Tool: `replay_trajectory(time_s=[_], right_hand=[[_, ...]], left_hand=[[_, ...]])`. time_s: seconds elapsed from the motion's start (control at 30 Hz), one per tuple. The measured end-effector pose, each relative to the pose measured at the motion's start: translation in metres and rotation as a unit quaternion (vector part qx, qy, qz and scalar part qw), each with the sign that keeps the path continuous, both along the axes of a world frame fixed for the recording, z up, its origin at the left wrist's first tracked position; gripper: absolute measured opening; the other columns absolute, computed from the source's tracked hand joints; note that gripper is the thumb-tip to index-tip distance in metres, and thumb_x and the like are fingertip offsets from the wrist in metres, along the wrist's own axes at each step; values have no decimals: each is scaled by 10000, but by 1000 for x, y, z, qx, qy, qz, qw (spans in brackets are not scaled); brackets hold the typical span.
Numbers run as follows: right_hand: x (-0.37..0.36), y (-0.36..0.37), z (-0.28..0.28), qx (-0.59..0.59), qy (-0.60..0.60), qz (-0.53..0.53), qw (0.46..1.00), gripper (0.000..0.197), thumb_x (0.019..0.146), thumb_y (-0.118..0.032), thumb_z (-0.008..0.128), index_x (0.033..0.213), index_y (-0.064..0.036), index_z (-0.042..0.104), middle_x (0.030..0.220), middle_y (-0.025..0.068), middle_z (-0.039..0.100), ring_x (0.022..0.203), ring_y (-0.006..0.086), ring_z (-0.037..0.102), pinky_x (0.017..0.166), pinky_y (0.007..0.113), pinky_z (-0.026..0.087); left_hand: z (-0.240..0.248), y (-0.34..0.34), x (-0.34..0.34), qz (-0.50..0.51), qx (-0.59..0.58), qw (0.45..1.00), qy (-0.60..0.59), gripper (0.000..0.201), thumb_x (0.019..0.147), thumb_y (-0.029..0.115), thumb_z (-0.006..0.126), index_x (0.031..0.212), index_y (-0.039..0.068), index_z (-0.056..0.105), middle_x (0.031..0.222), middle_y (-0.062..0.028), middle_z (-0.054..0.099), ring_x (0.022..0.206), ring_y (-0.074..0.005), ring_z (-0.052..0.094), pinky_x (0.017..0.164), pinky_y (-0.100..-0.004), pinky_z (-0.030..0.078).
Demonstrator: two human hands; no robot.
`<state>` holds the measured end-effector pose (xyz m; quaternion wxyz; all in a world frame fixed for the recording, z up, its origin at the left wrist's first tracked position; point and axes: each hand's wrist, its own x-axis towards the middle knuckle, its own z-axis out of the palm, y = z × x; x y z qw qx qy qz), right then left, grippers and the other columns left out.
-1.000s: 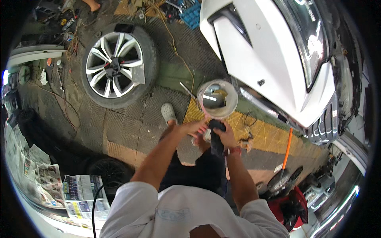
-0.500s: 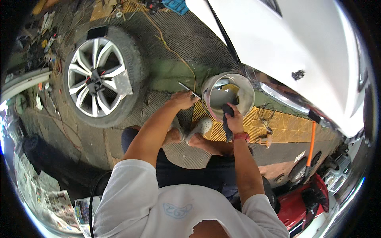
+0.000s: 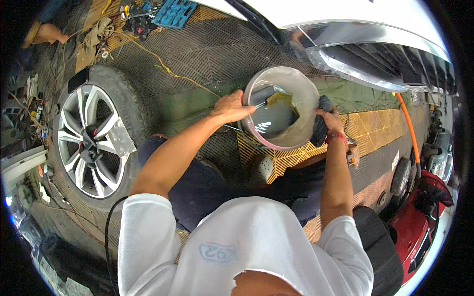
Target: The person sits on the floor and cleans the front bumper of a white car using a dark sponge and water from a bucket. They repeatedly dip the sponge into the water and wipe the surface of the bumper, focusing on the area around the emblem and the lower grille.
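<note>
A pale, translucent bucket is between my two hands, tilted so its inside shows. It holds greyish water and an olive-yellow piece whose kind I cannot make out. My left hand grips the bucket's left rim. A thin silver rod sticks out from its fingertips over the opening. On the opposite side, my right hand is closed on a dark cloth, holding it against the bucket's rim. The right fingers are partly hidden behind cloth and bucket.
To the left lies a wheel with silver spokes, a dark phone resting on its tyre. A white car's front bumper is close ahead. An orange bar stands right, near a red vehicle. A blue tool case is farther off.
My left hand has gone from beside the bucket to gripping its rim. My right hand, with the cloth, has moved from inside to the right rim. The bucket has tilted; my view has shifted.
</note>
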<state>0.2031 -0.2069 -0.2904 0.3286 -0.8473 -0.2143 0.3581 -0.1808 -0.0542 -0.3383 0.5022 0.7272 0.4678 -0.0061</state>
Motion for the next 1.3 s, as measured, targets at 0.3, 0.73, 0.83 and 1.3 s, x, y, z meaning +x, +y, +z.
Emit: replay_trajectory(time_s=[0.3, 0.73, 0.83, 1.3], right_hand=[[-85, 27, 30, 18, 187, -31, 982, 850, 817, -39, 765, 1582, 9, 396, 1165, 169, 725, 900, 309, 727, 749, 436, 624], [-154, 111, 25, 140, -311, 343, 875, 561, 764, -121, 804, 1290, -149, 613, 1160, 235, 672, 1096, 458, 672, 920, 513, 567], [-155, 106, 44, 97, -352, 404, 839, 550, 764, -107, 807, 1283, -155, 633, 1206, 207, 669, 1132, 427, 668, 891, 529, 581], [-148, 155, 0, 116, -362, 476, 793, 631, 778, -167, 819, 1372, -261, 626, 1357, 206, 588, 1181, 437, 629, 979, 534, 550]], left_hand=[[17, 42, -60, 75, -7, 996, -55, 428, 869, 278, 743, 1206, 26, 665, 1094, -122, 771, 1008, -239, 718, 921, -380, 540], [54, 24, -114, 178, 413, 880, 150, 541, 960, 460, 715, 1321, 65, 638, 1258, -167, 711, 1191, -376, 648, 1069, -481, 497], [89, 22, -76, 61, 466, 880, 69, 471, 960, 398, 737, 1298, 78, 669, 1283, -161, 700, 1233, -394, 629, 1073, -502, 503], [-95, 4, 58, -173, -82, 929, 318, 1025, 900, 331, 745, 1725, 146, 166, 1717, -203, 344, 1487, -354, 504, 1221, -486, 441]])
